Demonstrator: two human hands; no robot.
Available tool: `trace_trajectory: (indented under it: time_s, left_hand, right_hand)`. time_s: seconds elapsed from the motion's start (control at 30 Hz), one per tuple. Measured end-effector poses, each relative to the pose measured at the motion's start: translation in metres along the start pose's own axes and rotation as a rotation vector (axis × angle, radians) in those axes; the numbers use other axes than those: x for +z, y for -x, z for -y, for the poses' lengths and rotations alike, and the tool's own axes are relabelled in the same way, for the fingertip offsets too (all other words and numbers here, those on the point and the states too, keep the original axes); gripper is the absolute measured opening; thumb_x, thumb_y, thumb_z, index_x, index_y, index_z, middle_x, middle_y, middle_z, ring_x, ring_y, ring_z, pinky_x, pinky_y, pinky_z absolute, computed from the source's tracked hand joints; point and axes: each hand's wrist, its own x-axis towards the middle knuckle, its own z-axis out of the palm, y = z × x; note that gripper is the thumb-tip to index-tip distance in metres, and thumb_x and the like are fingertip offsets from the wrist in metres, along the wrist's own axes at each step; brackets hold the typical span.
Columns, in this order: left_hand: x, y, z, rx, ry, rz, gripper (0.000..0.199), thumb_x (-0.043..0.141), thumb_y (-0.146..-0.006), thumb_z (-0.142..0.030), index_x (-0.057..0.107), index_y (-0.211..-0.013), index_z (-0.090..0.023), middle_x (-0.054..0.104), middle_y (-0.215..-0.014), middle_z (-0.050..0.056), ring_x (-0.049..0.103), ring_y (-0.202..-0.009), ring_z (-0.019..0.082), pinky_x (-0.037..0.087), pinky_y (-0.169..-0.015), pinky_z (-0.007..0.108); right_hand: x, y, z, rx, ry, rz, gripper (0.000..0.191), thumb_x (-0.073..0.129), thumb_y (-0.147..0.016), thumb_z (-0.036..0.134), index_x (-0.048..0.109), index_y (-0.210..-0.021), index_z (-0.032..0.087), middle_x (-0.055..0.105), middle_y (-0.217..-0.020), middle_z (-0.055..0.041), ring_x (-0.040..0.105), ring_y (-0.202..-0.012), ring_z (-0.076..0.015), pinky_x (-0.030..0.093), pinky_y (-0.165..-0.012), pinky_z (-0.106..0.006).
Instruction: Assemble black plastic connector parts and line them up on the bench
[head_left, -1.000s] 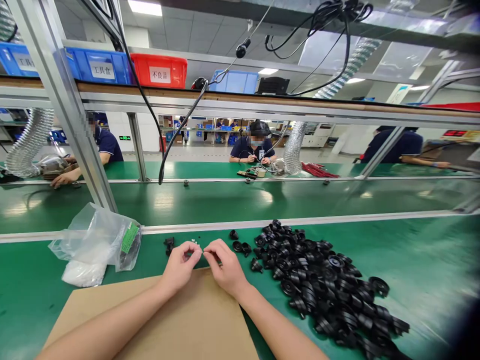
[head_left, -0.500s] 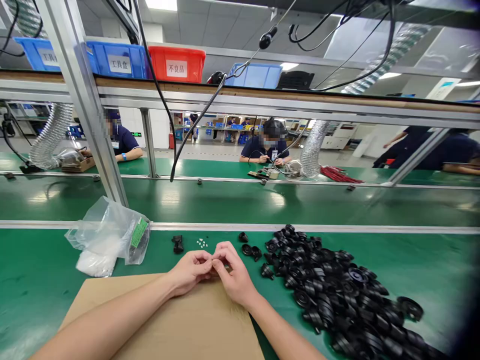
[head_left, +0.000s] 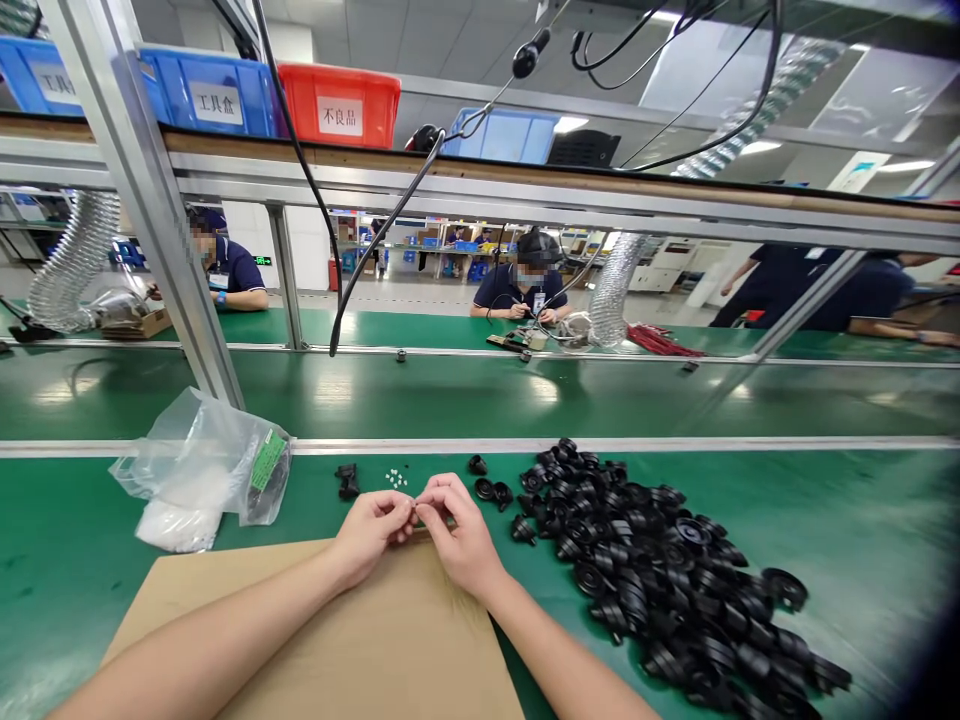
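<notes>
Green bench (head_left: 862, 530) bears cardboard (head_left: 337, 640), bags (head_left: 199, 470), black parts (head_left: 660, 570).

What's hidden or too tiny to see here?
All in the head view:
What the left hand and right hand may pinch: tiny, covered by fingers.
Bottom of the black pile: buried by parts above.
Inside the red bin: hidden by its wall.
Cardboard's near end: cut off by the bottom edge.

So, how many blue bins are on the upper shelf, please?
3. A blue bin at the left edge, a second blue bin left of the red bin, a light-blue bin right of it. Others may be hidden.
</notes>
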Motion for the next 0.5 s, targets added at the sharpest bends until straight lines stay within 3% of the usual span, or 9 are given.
trace_trajectory:
  time_s: [0.27, 0.5]
  left_hand:
    - [0.0081, 0.0062, -0.0065, 0.031, -0.132, -0.081, 0.049, 0.079, -0.079, -0.060, 0.071, -0.081, -0.012, 0.059, -0.066, 0.001, 0.048, -0.061, 0.011, 0.036, -0.060, 0.023]
    - [0.0090, 0.0066, -0.0086, 0.013, -0.164, -0.109, 0.053, 0.081, -0.074, -0.061, 0.073, -0.083, -0.010, 0.059, -0.063, 0.001, 0.047, -0.059, 0.010, 0.036, -0.059, 0.022]
  right_hand:
    - [-0.0007, -0.0007, -0.0041, 0.001, 0.014, 0.017, 0.015, 0.056, -0.103, 0.029, 0.068, -0.096, 0.022, 0.056, -0.099, -0.0061, 0.057, -0.085, -0.0192, 0.049, -0.071, -0.031]
    - [-0.0020, -0.0011, -0.0067, -0.096, 0.075, 0.026, 0.015, 0.055, -0.103, 0.022, 0.070, -0.101, 0.022, 0.058, -0.099, -0.0067, 0.059, -0.093, -0.0206, 0.051, -0.080, -0.032]
